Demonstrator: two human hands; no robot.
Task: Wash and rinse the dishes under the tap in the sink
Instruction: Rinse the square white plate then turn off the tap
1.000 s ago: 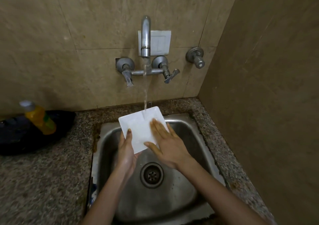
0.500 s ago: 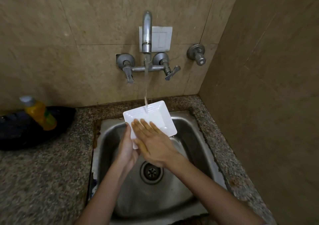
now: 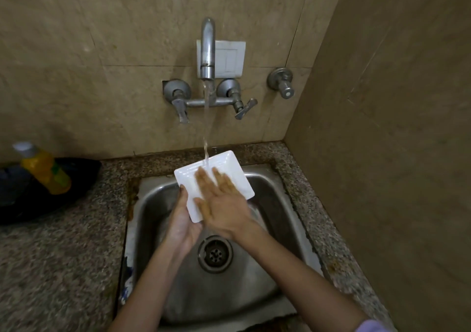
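The plate (image 3: 230,164), square, glossy and white, was held tilted above the steel sink (image 3: 270,219) under a thin stream from the metal tap (image 3: 208,49), the left hand (image 3: 182,223) curled round its near edge, the right hand (image 3: 225,205) pressed flat and straight-fingered on its face.

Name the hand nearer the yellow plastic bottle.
Left. The left hand grips the square white plate on the side toward the yellow plastic bottle; the right hand lies flat on it, farther right.
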